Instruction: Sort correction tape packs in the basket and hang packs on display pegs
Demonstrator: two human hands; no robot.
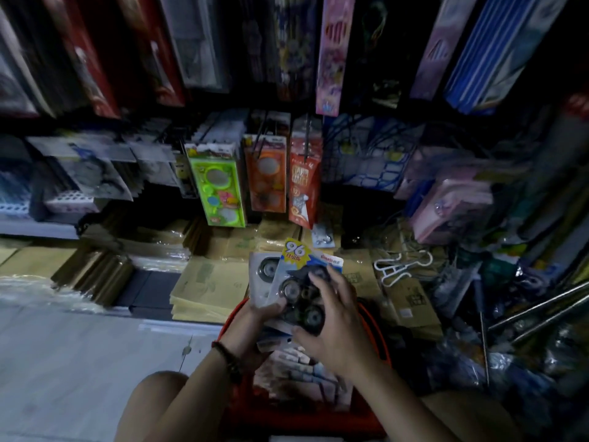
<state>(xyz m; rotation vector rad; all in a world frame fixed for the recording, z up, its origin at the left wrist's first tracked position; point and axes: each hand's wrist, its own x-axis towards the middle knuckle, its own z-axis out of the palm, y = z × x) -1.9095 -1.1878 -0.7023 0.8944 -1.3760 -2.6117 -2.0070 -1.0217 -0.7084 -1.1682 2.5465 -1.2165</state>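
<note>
Currently held: a fanned stack of carded correction tape packs with dark round wheels under clear blisters, lower centre of the frame, lifted just above a red plastic basket.
Left hand: clamped on the stack's lower left edge with the thumb on top, likely to keep the cards together as one bundle.
Right hand: fingers curled over the blister of the front pack, thumb at its lower edge. It reads as working that pack free for sorting.
Basket: bottom centre, between the person's knees and directly beneath the hands, so sorted packs can drop straight back.
Loose stock: more pale packs lie in the basket; blur hides their number.
Pegs: dark metal display pegs at frame centre, above and beyond the hands.
Count, held: two show plainly, the blue-and-white front pack with a yellow "96" burst and a grey-white pack behind it. More may be hidden.
Count, hanging: three side by side, a lime green pack, an orange pack and a red pack.
Count, hands: two, both on the stack.
Count, baskets: one.
Stage: sorting, by my reading; nothing from the stack is on a peg yet.
</note>
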